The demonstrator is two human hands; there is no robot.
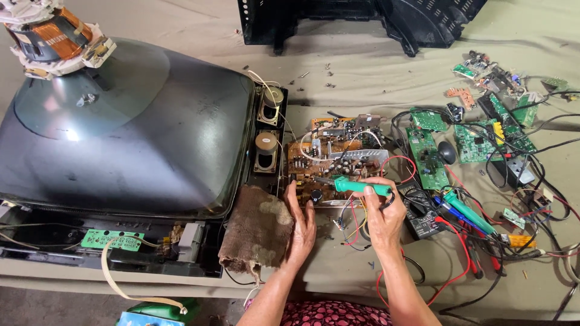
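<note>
Cloth-covered table [362, 78], circuit boards [477, 139], R hand [383, 211] gripping soldering iron [359, 186]

I work at a table [362, 66] spread with a dull beige cloth that wrinkles a little toward the far side. Its near edge runs along the bottom of my view, and below it on the left I see a strip of grey-brown floor [54, 305]. Soft, even light falls over everything and throws only faint shadows on the cloth; a pale gleam sits on the curved dark glass to my left. At the far edge stands a black plastic housing [362, 21], hollow and open toward me. No wall or window shows from here.
</note>
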